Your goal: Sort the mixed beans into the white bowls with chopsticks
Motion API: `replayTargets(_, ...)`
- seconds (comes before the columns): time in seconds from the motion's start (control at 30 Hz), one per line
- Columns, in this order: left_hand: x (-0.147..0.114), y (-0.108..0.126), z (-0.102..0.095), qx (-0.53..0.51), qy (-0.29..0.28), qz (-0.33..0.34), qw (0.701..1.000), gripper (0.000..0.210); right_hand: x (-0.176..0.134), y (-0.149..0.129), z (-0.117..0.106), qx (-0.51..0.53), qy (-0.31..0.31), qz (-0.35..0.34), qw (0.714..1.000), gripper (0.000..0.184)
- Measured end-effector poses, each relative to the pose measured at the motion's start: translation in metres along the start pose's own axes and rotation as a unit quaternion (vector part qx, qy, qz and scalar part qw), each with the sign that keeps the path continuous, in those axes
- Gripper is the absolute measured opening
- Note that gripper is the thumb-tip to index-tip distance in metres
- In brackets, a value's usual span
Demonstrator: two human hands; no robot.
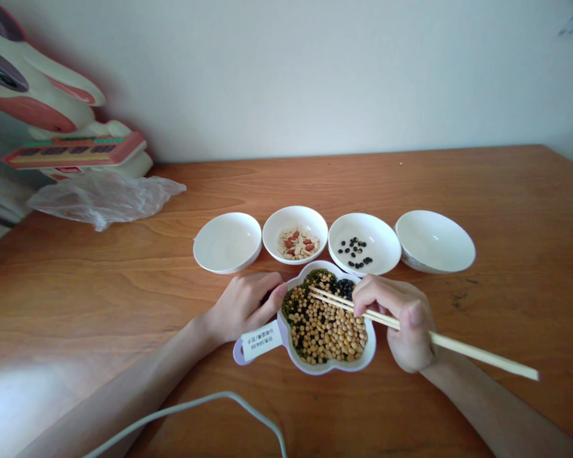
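My right hand grips a pair of wooden chopsticks, whose tips rest among the beans on the left side of a flower-shaped dish. Mixed beans fill this dish: mostly yellow soybeans, with small green beans and black beans around them. Curled at the dish's left rim is my left hand, its thumb and forefinger at the edge. A labelled handle sticks out from the dish towards the lower left. Just behind stands a white bowl with several black beans in it.
Another white bowl holds shelled peanuts. Empty white bowls stand at the row's left end and right end. A plastic bag lies beneath a cow-shaped toy. A pale cable crosses the front.
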State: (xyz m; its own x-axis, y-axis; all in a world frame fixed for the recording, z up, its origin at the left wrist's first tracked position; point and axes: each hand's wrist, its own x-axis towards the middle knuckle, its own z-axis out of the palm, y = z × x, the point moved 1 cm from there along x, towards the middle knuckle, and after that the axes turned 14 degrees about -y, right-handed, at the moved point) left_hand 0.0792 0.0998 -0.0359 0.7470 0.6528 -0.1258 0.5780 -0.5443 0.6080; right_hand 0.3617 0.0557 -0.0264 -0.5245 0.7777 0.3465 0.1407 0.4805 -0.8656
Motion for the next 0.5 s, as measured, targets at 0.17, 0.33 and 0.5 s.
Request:
replayTargets(0.17, 0.0, 0.0004, -0.0002, -0.001, 0.002, 0.003, 1.0, 0.033, -0.0009, 0.0001, -0.0002, -0.005, -0.02, -0.007, 1.0, 0.069)
replayTargets(0.33, 0.0006, -0.0007, 0.0005, -0.001, 0.003, 0.009, 1.0, 0.033, -0.0006, -0.0003, 0.0007, -0.02, -0.025, -0.008, 0.999, 0.068)
replayTargets(0.5, 0.0001, -0.0012, 0.0007, 0.004, 0.002, 0.006, 1.0, 0.032, 0.0007, -0.002, 0.0003, -0.018, -0.009, 0.02, 1.0, 0.068)
